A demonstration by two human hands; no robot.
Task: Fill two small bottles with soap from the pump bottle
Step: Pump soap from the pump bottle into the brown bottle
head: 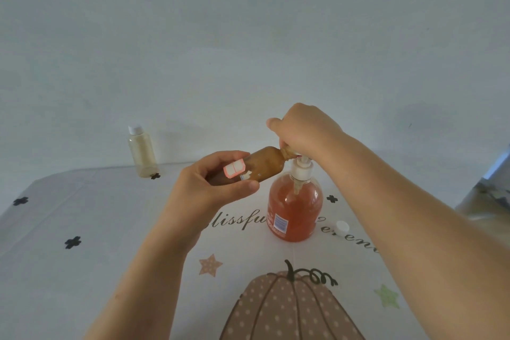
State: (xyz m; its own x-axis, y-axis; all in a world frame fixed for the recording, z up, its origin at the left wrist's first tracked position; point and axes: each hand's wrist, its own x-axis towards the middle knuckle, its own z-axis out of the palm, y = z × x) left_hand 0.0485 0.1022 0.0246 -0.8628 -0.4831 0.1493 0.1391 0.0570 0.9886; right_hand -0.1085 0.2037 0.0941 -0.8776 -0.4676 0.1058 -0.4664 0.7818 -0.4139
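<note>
My left hand (212, 185) grips a small brown bottle (263, 164) with a pink-and-white sticker, tilted almost sideways, its open neck up against the pump's nozzle. My right hand (300, 130) sits on top of the white pump head, fingers curled round it and hiding the nozzle. The pump bottle (294, 208) stands upright on the table, filled with orange soap. A second small bottle (142, 152), pale and closed with a white cap, stands at the far left by the wall. A loose white cap (342, 226) lies right of the pump bottle.
The table wears a pale cloth (82, 229) printed with a pumpkin, stars, black crosses and lettering. A plain wall rises right behind the table. A shiny grey object (485, 201) shows at the right edge.
</note>
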